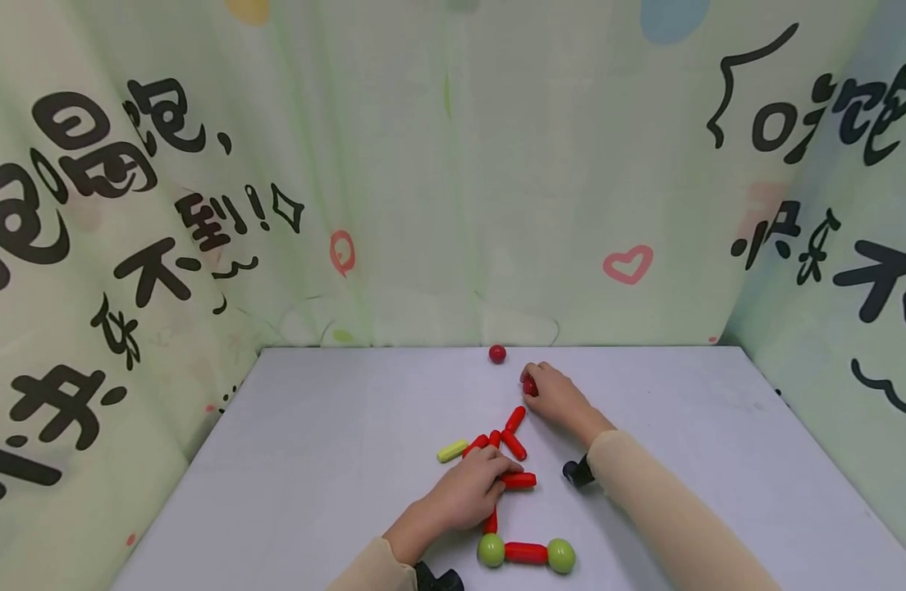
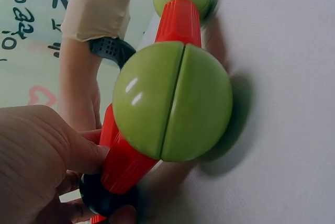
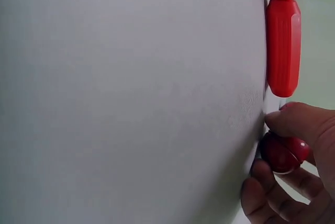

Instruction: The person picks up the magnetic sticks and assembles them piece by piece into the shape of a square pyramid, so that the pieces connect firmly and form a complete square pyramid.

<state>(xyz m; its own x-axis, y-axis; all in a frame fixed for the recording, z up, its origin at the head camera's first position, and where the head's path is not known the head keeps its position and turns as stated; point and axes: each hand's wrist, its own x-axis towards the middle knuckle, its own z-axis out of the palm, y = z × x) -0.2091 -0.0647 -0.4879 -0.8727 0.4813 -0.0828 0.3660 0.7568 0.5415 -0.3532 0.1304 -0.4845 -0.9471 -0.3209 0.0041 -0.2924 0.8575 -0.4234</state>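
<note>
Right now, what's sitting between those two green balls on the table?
One red stick lies between the left green ball and the right green ball; the head view shows it.

2 sleeves, both plain light beige. the left sleeve (image 1: 368,572) shows only its lower end; the right sleeve (image 1: 663,505) shows along much of the forearm. its fabric looks thin and finely ribbed, with small creases by the cuff (image 2: 97,29). a dark strap (image 2: 111,49), dotted with small holes, sits just past that cuff. at each wrist is a small black device, 1 on the left (image 1: 440,579) and 1 on the right (image 1: 578,473), both chunky and rounded. left grip (image 1: 468,488) and right grip (image 1: 560,398) are bare.
</note>
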